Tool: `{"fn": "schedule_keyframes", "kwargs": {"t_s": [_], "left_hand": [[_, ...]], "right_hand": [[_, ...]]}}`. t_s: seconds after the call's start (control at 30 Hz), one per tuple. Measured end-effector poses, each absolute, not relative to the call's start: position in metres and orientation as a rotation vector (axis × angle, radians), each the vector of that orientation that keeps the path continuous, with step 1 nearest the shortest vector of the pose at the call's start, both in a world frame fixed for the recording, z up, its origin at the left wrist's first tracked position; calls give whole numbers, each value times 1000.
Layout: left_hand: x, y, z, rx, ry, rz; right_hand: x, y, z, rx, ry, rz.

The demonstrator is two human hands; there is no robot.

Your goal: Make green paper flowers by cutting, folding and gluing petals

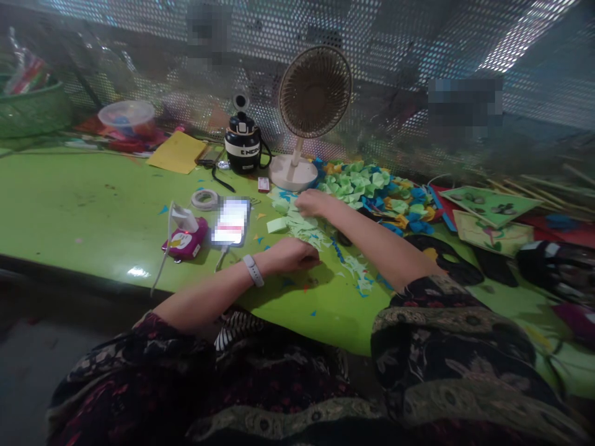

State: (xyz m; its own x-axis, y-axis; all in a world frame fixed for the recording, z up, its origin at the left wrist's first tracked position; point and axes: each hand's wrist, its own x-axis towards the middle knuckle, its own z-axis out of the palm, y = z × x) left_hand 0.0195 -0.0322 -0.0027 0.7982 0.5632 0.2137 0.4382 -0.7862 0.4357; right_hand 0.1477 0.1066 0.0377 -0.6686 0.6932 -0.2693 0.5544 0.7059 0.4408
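My left hand (297, 254) rests curled low over the green table, its fingers folded under; whatever they may hold is hidden. A white band circles that wrist. Farther off, my right hand (313, 203) reaches down with bent fingertips at a heap of pale green paper scraps (307, 232); the fingers look closed, but what is in them does not show. Beside the heap lies a small folded pale green paper strip (277, 225). Crumpled green, blue and yellow paper pieces (357, 183) are piled just beyond my right hand.
A fan (294, 173) and a black flask (242, 148) stand at the back. Left of my hands lie a lit phone (231, 222), a tape roll (204, 199) and a purple power bank (188, 238) with a cable. Decorated cards (493, 232) lie at right.
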Motion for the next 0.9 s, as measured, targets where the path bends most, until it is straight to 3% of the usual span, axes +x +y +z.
{"fn": "schedule_keyframes", "kwargs": {"t_s": [0.37, 0.9], "left_hand": [[19, -32, -2, 2640, 756, 470], [19, -32, -5, 2621, 741, 494]], "right_hand": [[150, 109, 38, 1079, 2533, 398], [181, 142, 24, 1392, 2668, -74]]}}
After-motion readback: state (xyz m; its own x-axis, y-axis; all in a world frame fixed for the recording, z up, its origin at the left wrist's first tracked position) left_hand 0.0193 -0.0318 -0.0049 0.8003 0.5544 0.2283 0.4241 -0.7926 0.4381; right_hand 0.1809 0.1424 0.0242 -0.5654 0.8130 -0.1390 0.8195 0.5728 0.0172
